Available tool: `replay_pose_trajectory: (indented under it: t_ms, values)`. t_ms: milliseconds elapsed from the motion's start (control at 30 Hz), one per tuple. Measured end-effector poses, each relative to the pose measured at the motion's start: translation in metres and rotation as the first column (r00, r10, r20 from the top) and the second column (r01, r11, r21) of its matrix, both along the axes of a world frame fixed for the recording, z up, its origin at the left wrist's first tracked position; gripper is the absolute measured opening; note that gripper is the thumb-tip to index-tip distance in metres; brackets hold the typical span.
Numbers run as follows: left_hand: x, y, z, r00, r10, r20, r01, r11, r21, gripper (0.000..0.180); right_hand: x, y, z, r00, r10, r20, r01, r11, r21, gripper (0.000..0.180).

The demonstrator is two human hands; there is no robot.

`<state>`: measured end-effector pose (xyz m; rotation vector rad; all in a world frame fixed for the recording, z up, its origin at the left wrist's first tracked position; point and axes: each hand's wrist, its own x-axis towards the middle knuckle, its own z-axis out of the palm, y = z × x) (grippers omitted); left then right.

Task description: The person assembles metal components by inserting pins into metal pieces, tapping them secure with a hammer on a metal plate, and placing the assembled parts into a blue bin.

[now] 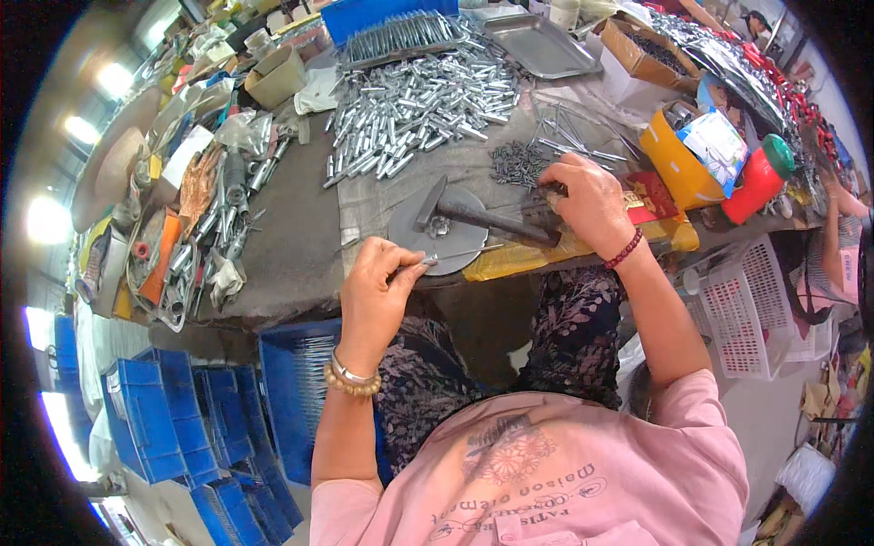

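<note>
1. Cluttered workbench (pixel 300 246) with a dark worn top fills the upper view; its far edge bends away and is cut off by the round rim.
2. Left hand (pixel 382 291) is curled, thumb and fingers pinching a thin metal pin (pixel 460 255) that lies level over the near edge of a round grey plate (pixel 414 232). What the pin's held end looks like is hidden inside the fingers.
3. Right hand (pixel 592 205) rests palm down, fingers bent into a small heap of dark nails (pixel 519 164); whether it pinches one I cannot tell, since the fingertips are covered.
4. Hammer (pixel 482 218) lies across the plate between both hands, its handle end under the right hand.
5. Behind, a big pile of silvery tubes (pixel 419 100) spreads toward a steel tray (pixel 542 45).
6. To the right stand a yellow box (pixel 674 164) and a red bottle (pixel 756 182); beyond them the detail blurs.
7. Blue crates (pixel 182 419) sit on the floor, left, partly cut off.
</note>
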<state>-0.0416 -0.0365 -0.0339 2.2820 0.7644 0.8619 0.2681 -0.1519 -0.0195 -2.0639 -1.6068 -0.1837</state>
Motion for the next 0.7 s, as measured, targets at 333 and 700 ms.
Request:
replay_pose_trajectory:
  t_ms: [333, 700]
  values:
    - [0.002, -0.006, 0.002, 0.999, 0.037, 0.019, -0.036, 0.996, -0.081, 0.012, -0.004, 0.017, -0.007, 0.993, 0.0, 0.12, 0.008, 0.998, -0.069, 0.016]
    - [-0.003, -0.003, -0.004, 0.999, 0.037, 0.018, -0.037, 0.999, -0.036, 0.012, 0.009, 0.01, -0.01, 0.998, -0.019, -0.064, 0.02, 1.0, 0.024, 0.021]
